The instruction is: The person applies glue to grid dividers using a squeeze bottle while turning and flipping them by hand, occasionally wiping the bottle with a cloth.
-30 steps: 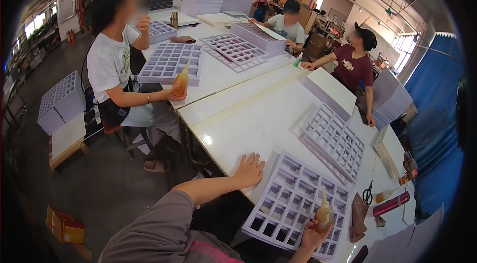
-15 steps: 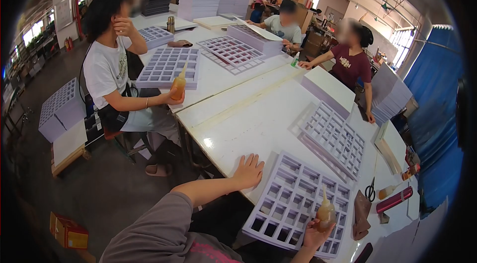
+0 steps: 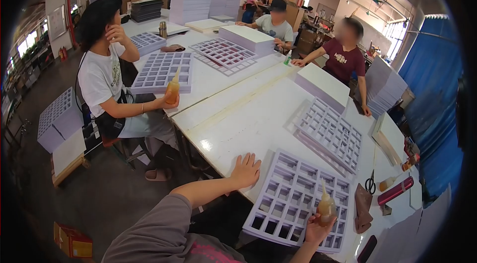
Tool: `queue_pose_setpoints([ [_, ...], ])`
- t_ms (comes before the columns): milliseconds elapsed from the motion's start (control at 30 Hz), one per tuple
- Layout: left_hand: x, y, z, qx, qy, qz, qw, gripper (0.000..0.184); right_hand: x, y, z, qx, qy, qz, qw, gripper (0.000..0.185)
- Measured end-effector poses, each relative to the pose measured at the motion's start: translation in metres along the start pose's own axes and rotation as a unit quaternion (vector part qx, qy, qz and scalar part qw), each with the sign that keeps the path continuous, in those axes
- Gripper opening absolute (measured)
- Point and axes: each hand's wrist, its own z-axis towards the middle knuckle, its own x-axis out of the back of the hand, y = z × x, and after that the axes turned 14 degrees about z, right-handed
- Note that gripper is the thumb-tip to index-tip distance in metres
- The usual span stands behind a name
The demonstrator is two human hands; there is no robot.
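Nearest, the right hand (image 3: 317, 230) has its fingers curled round a squeeze bottle (image 3: 326, 209), translucent plastic with amber liquid showing through and a tapering nozzle pointing up. The bottle stands out over the near right part of a pale lilac tray (image 3: 294, 188), whose straight ribs part it into square and oblong compartments; whether the two touch, I can't tell. The left hand (image 3: 245, 170) lies palm down on the glossy white table (image 3: 221, 131), fingers a little spread. Right of the tray lie a crumpled brown cloth (image 3: 363, 208), scissors (image 3: 370, 184) and a shiny red flask (image 3: 396, 191). Farther off, a co-worker (image 3: 102, 76) in a white shirt holds an amber-filled bottle (image 3: 172, 92) beside another gridded tray. At the back, pale sheets rise in a tall, square-edged stack (image 3: 190, 3).
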Motion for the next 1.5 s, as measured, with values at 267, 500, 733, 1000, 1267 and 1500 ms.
queue_pose_setpoints([
  [267, 0.0011, 0.0002, 0.0004, -0.005, 0.013, 0.003, 1.0, 0.043, -0.0043, 0.0021, -0.0006, 0.016, 0.026, -0.014, 0.999, 0.054],
  [500, 0.001, 0.0004, 0.0012, -0.004, 0.005, 0.012, 1.0, 0.045, -0.0019, -0.0003, 0.0031, 0.015, 0.038, -0.021, 0.999, 0.05],
  [733, 0.0048, 0.0013, 0.0026, -0.008, -0.006, 0.018, 1.0, 0.046, -0.0034, -0.0023, 0.0045, 0.001, 0.049, -0.01, 0.999, 0.049],
  [1000, 0.0008, 0.0011, 0.0032, -0.009, -0.005, 0.023, 1.0, 0.044, -0.0033, -0.0014, 0.0023, 0.01, 0.037, -0.012, 0.999, 0.051],
  [1267, -0.0022, 0.0024, 0.003, -0.011, -0.005, 0.014, 1.0, 0.043, -0.0007, -0.0039, 0.0017, 0.007, 0.037, -0.014, 0.999, 0.052],
  [1500, -0.0008, 0.003, 0.0033, -0.01, 0.015, 0.015, 1.0, 0.042, -0.0022, -0.0043, 0.0035, 0.001, 0.044, -0.012, 0.999, 0.051],
])
